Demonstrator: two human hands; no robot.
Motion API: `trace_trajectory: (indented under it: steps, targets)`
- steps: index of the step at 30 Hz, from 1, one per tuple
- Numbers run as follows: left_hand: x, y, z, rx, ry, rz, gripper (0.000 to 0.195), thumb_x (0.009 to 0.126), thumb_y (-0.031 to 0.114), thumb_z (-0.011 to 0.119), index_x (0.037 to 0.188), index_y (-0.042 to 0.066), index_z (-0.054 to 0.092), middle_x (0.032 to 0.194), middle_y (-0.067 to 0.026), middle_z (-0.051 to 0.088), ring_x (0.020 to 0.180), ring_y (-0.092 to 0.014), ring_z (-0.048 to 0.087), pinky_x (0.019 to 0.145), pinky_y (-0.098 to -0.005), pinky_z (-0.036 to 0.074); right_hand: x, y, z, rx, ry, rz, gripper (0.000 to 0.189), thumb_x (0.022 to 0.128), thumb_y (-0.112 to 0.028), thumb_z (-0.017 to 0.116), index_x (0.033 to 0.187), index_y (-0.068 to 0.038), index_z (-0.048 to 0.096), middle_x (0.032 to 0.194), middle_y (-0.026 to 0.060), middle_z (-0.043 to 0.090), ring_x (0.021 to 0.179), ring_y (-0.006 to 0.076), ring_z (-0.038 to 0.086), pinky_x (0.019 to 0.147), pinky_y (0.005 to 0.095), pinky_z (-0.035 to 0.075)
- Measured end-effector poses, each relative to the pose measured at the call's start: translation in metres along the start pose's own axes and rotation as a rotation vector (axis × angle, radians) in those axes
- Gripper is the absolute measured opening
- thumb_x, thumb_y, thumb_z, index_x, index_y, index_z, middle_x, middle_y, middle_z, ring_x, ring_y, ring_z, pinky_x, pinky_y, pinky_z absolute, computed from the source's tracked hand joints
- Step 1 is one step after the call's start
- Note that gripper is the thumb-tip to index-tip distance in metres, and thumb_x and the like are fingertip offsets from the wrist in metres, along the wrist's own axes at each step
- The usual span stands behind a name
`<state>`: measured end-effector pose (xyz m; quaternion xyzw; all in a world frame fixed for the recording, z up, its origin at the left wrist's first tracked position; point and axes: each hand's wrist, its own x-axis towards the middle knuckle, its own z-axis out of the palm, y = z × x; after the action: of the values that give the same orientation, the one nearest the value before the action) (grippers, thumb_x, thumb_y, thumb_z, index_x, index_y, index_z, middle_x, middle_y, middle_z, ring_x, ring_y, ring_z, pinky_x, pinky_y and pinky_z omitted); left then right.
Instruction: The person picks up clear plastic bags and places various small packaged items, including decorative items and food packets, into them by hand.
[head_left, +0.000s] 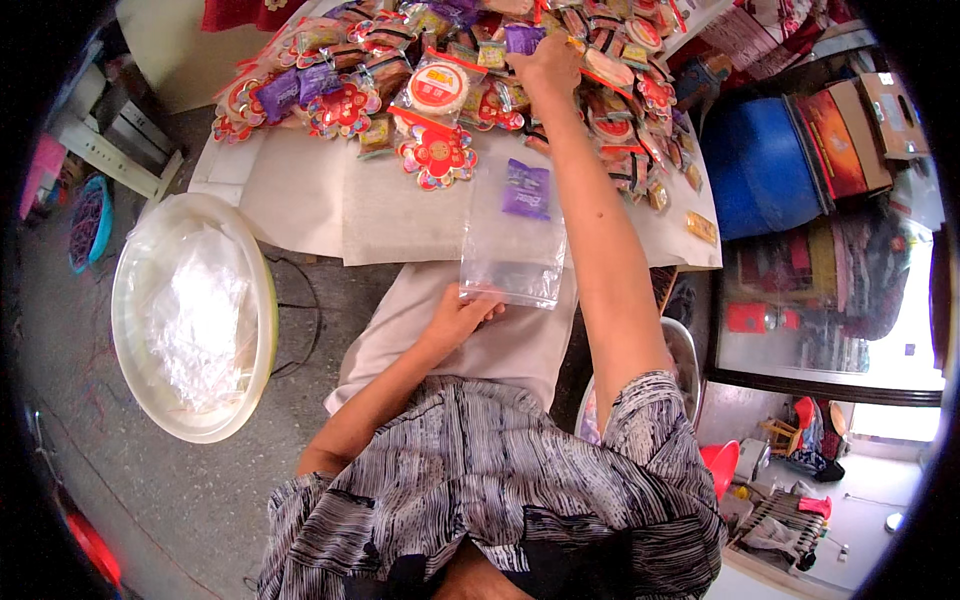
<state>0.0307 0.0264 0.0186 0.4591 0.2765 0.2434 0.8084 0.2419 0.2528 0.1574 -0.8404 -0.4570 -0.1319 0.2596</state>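
Note:
My left hand grips the mouth end of a clear plastic zip bag, which lies over the table's front edge. A purple wrapped snack packet shows through the bag's far part and seems to be inside it. My right hand is stretched out to the snack pile at the back of the table. Its thumb and fingers are around another purple packet. Near that hand lie round rice crackers in clear wrappers, red flower-shaped packets and small bar-shaped snacks.
On the left stands a pale plastic basin holding clear plastic bags. The cloth-covered table ends just before my lap. A blue barrel and cardboard boxes stand at right. One yellow packet lies near the table's right corner.

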Motion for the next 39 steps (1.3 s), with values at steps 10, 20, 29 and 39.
trace_trajectory:
  steps: [10,20,29,39]
  targets:
    - [0.001,0.0,0.0,-0.023,-0.017,0.064,0.018,0.084,0.016,0.055,0.079,0.001,0.064,0.072,-0.0012,0.06,0.063,-0.006,0.049,0.057,-0.0202,0.039,-0.024,0.017,-0.035,0.502,0.29,-0.143,0.043,0.061,-0.034,0.076,0.078,0.0,0.057,0.073,0.0103,0.061,0.067,0.0241,0.06,0.062,0.0341,0.047]
    - [-0.004,0.002,0.009,-0.021,0.119,0.11,0.016,0.082,0.012,0.053,0.078,0.0,0.063,0.07,-0.0018,0.061,0.059,-0.006,0.047,0.053,-0.0196,0.037,-0.211,0.112,-0.121,1.2,-0.232,0.44,0.025,0.081,-0.026,0.064,0.084,-0.002,0.057,0.066,-0.001,0.054,0.051,0.0052,0.047,0.044,0.0201,0.039]
    - [-0.002,-0.003,0.018,-0.088,0.246,0.108,0.016,0.084,0.013,0.054,0.081,0.001,0.064,0.07,-0.0036,0.062,0.057,-0.007,0.049,0.051,-0.0199,0.038,-0.319,0.131,-0.134,1.201,-0.217,0.579,0.022,0.082,-0.024,0.063,0.085,-0.003,0.058,0.065,-0.0031,0.054,0.053,0.0028,0.046,0.047,0.0189,0.037]
    - [0.002,-0.007,0.01,0.007,0.128,0.089,0.018,0.085,0.014,0.054,0.087,0.0,0.065,0.076,-0.003,0.063,0.064,-0.008,0.053,0.058,-0.0212,0.041,-0.357,0.106,-0.138,1.506,-0.589,0.596,0.022,0.086,-0.013,0.056,0.103,0.001,0.057,0.09,0.0037,0.06,0.074,0.0083,0.055,0.065,0.0239,0.049]
